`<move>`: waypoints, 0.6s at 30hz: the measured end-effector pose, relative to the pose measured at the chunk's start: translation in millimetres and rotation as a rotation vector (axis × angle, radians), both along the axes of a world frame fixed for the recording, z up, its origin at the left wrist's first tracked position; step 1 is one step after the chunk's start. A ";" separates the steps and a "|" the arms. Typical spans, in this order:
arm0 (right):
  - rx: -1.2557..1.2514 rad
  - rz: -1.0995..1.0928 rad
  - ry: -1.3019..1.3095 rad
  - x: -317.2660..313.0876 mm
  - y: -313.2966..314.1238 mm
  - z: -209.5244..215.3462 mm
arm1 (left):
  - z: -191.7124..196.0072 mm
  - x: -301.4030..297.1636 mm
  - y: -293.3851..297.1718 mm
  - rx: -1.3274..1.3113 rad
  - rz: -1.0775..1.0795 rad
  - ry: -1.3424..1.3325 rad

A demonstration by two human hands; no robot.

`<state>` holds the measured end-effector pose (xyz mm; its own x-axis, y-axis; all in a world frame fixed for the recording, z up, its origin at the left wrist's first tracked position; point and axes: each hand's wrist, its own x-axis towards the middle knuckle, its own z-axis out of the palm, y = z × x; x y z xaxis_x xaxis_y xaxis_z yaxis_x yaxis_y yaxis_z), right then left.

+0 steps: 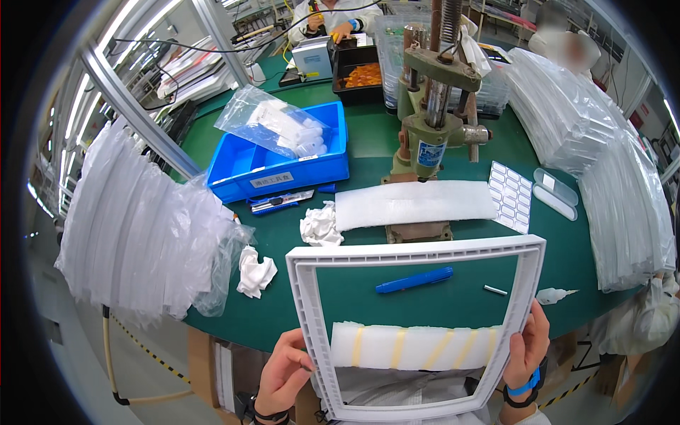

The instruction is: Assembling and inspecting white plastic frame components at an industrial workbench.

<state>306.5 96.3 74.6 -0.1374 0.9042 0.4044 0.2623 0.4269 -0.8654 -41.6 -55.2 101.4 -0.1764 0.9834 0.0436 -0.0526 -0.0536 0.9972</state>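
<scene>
White plastic frame (418,249), lower centre of picture; left hand (283,372) part-closed on its left side, right hand (528,348) closed round its right side; probably light, stiff, a bit slick, corners might crack, best held two-handed by the sides
</scene>
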 end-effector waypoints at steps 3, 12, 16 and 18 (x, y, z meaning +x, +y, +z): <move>0.069 -0.011 0.039 4.8 -1.7 -3.6 | 0.1 6.9 -2.1 0.058 0.058 0.046; -0.179 0.040 -0.164 -16.2 33.0 28.2 | -8.7 0.8 33.5 -0.108 0.075 -0.042; -0.244 0.097 -0.336 -31.6 98.0 7.6 | -31.2 -18.4 89.5 -0.271 0.113 -0.104; -0.216 0.082 -0.338 -39.3 121.3 -6.3 | -32.4 -23.0 108.0 -0.267 0.111 -0.108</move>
